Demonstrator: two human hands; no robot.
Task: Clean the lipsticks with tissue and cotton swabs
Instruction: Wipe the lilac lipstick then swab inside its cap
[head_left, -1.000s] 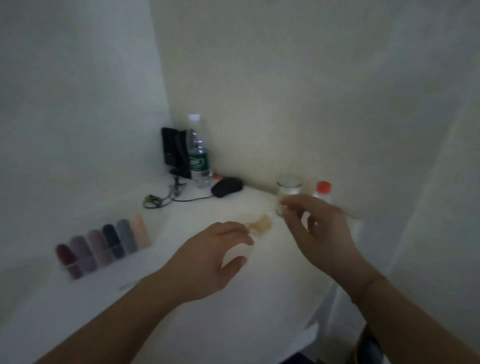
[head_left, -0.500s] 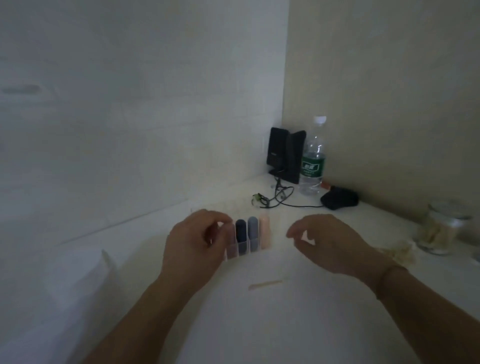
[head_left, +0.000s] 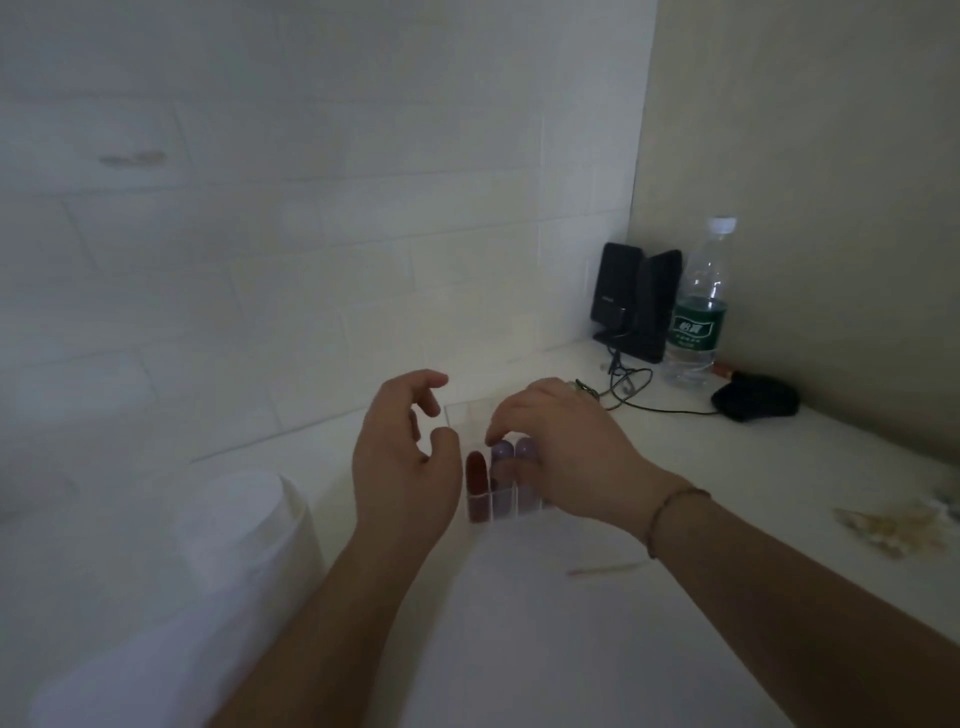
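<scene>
Fingertips of the right hand (head_left: 563, 457) curl down over the lipsticks (head_left: 491, 480) standing upright in a clear acrylic organizer (head_left: 485, 512) (apparently picking one to clean), though whether they pinch a tube I cannot tell. Beside it the left hand (head_left: 408, 470) hovers loosely spread and empty, probably ready to steady the organizer on the white counter (head_left: 727, 467).

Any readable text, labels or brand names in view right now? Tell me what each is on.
Water bottle, green label: white characters, too blurred to read.
Black device in the corner: small pale marking on its front, too small to read.
Lipsticks and their clear holder: no text visible.
Nothing else carries writing.
</scene>
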